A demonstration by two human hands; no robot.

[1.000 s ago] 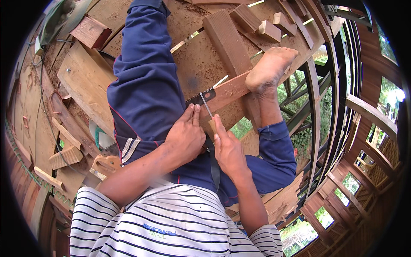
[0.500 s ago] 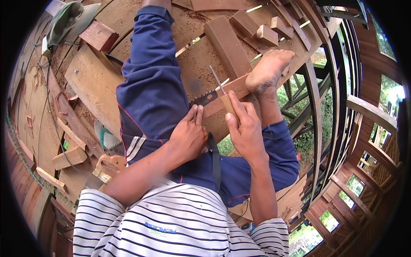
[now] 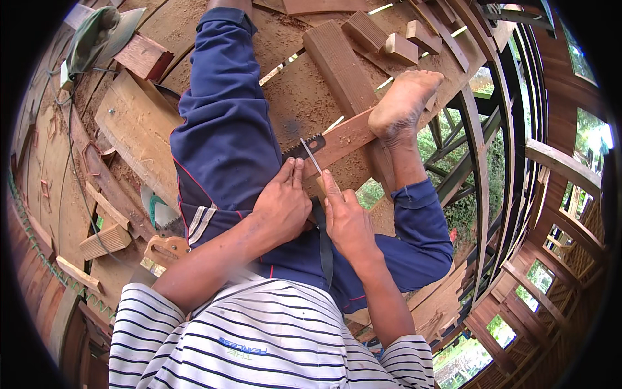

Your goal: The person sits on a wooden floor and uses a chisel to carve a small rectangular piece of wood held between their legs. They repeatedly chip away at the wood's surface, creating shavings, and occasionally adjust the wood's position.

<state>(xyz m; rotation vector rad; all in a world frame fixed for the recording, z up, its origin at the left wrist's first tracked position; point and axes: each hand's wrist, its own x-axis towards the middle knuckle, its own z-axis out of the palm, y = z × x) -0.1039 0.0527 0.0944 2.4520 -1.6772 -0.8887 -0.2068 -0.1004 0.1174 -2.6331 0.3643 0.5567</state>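
Note:
My left hand (image 3: 283, 200) is closed at the near end of a dark saw blade (image 3: 316, 142), fingertips pressing it against a reddish wooden strip (image 3: 350, 135). Teeth run along the blade's upper edge, and a hole shows near its right end. In my right hand (image 3: 348, 219) is a thin metal file (image 3: 309, 153), its wooden handle mostly hidden by the fingers. The file slants across the blade near its right end; whether it touches the teeth I cannot tell. My bare right foot (image 3: 403, 107) rests on the strip's far end.
A handsaw with a wooden handle (image 3: 166, 251) lies left of my thigh. Wood blocks (image 3: 365, 32) and a thick beam (image 3: 340, 68) lie ahead. At upper left are a cap (image 3: 97, 42) and a wide plank (image 3: 139, 129). Sawdust covers the floorboards; open gaps show greenery at right.
My right hand has drawn the file left and toward me, from beyond the strip to across the blade. The left hand keeps its grip.

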